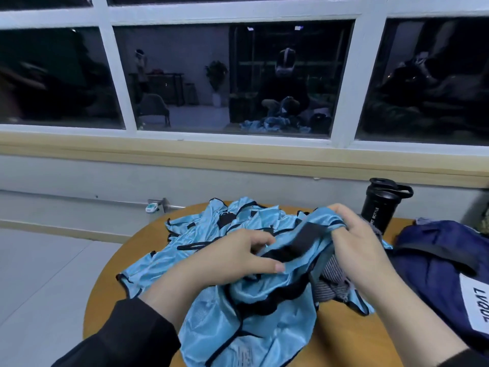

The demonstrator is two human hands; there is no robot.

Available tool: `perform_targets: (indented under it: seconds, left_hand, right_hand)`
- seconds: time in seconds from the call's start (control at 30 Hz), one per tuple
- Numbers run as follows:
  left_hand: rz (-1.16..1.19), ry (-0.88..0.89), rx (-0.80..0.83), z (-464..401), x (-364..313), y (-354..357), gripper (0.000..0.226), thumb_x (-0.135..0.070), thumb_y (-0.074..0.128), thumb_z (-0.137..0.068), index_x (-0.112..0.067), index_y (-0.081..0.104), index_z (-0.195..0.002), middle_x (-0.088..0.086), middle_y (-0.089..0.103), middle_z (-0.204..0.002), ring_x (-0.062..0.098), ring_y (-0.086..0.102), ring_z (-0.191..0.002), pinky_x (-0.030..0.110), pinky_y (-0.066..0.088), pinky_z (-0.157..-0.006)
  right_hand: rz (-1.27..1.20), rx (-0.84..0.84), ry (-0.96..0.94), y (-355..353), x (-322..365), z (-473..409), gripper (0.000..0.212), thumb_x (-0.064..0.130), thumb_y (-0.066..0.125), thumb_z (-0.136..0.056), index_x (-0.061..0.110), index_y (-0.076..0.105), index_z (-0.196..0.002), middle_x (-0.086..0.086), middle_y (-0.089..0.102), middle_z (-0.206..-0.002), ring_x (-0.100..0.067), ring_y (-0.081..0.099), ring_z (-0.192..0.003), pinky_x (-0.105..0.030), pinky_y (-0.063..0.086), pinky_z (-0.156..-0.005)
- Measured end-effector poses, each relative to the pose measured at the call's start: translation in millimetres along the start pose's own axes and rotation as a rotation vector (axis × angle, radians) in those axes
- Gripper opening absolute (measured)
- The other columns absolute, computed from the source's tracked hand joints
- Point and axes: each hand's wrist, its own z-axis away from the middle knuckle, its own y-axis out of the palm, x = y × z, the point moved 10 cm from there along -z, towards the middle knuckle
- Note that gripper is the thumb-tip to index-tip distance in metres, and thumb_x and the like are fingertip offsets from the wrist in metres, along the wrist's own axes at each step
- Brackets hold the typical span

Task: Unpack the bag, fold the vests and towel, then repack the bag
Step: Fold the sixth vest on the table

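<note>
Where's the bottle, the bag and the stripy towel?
bottle (379, 211), head view, on its black side below the lid.
bag (434, 250), head view, on its navy top fabric.
towel (334, 274), head view, on the grey striped part beside the right hand.

Left hand (232, 258): palm down, fingers curled, thumb pinching cloth.
Right hand (354, 242): fingers closed, gripping bunched fabric.

Vests (238, 234) heaped on table (344, 335); bag (444, 260) right, bottle (381, 207) apparently behind.
</note>
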Motion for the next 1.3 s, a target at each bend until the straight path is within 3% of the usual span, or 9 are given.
perform_targets:
  seconds: [0.2,0.4,0.47,0.57,0.67,0.77,0.93,1.13,1.3]
  left_hand:
    - [-0.240,-0.068,0.152,5,17,4,0.053,-0.050,0.068,-0.092,-0.013,0.038,-0.069,-0.008,0.031,-0.061,0.011,0.028,-0.057,0.031,0.023,-0.056]
    - [-0.154,-0.099,0.428,14,29,46,0.044,-0.055,0.053,-0.100,-0.021,0.062,-0.073,-0.012,0.054,-0.069,0.010,0.051,-0.066,0.030,0.042,-0.070]
    - [-0.123,-0.115,0.203,0,37,35,0.036,-0.052,0.050,-0.102,-0.028,0.075,-0.093,-0.009,0.072,-0.087,0.005,0.066,-0.079,0.030,0.053,-0.084]
    - [-0.122,-0.198,-0.291,-14,55,-8,0.014,-0.040,0.057,-0.101,-0.034,0.070,-0.096,-0.013,0.070,-0.087,-0.003,0.060,-0.069,0.025,0.049,-0.069]
    - [-0.192,-0.324,-0.225,-21,74,5,0.037,-0.042,0.065,-0.096,-0.030,0.062,-0.131,-0.011,0.064,-0.132,0.011,0.062,-0.115,0.028,0.048,-0.095]
    - [-0.292,-0.339,-0.133,-28,73,31,0.057,-0.045,0.067,-0.093,-0.028,0.051,-0.146,-0.002,0.057,-0.141,0.019,0.060,-0.119,0.029,0.048,-0.090]
    - [-0.201,-0.265,-0.389,-31,58,12,0.040,-0.044,0.059,-0.099,-0.013,0.053,-0.075,0.001,0.044,-0.064,0.018,0.042,-0.059,0.034,0.029,-0.056]
    - [0.144,-0.063,-0.697,-16,-8,-90,0.056,-0.050,0.058,-0.098,0.003,0.060,-0.081,0.004,0.046,-0.067,0.014,0.042,-0.060,0.031,0.030,-0.061]
    - [0.678,-0.039,-0.635,-22,-34,-119,0.037,-0.046,0.065,-0.096,-0.010,0.061,-0.088,0.006,0.063,-0.082,0.021,0.060,-0.073,0.035,0.047,-0.071]
  right_hand:
    - [0.105,-0.102,0.055,-46,-10,-15,0.031,0.002,0.050,-0.094,0.015,0.075,-0.080,-0.002,0.060,-0.053,-0.009,0.047,-0.046,-0.016,0.040,-0.045]
    - [-0.140,-0.082,0.258,-56,-39,-18,0.051,-0.002,0.046,-0.101,0.032,0.060,-0.136,0.005,0.071,-0.122,-0.018,0.075,-0.095,-0.036,0.063,-0.073]
    - [-0.046,0.019,0.315,-51,-56,-18,0.062,0.002,0.052,-0.100,0.035,0.041,-0.152,0.011,0.063,-0.133,-0.016,0.074,-0.091,-0.043,0.062,-0.079]
    - [0.314,0.111,0.283,-42,-65,-11,0.056,0.023,0.061,-0.100,0.030,0.041,-0.152,0.005,0.060,-0.140,-0.013,0.065,-0.104,-0.035,0.052,-0.085]
    - [0.503,0.232,0.280,-22,-76,1,0.077,0.053,0.072,-0.087,0.036,0.037,-0.153,0.005,0.054,-0.142,-0.014,0.055,-0.122,-0.027,0.041,-0.087]
    - [0.660,0.367,0.308,-1,-97,14,0.089,0.041,0.076,-0.087,0.037,0.022,-0.158,0.004,0.058,-0.128,-0.011,0.059,-0.091,-0.022,0.041,-0.069]
    - [0.645,0.147,0.227,-23,-98,3,0.052,0.005,0.057,-0.091,0.034,0.058,-0.134,0.008,0.065,-0.090,-0.003,0.053,-0.061,-0.016,0.035,-0.047]
    - [0.508,-0.264,0.044,-99,-28,-28,0.016,0.014,0.054,-0.098,0.017,0.066,-0.088,-0.006,0.065,-0.069,-0.032,0.063,-0.070,-0.036,0.042,-0.059]
    - [0.475,-0.264,0.065,-108,3,-48,0.024,0.011,0.049,-0.097,0.016,0.072,-0.102,-0.005,0.069,-0.082,-0.030,0.059,-0.070,-0.035,0.041,-0.060]
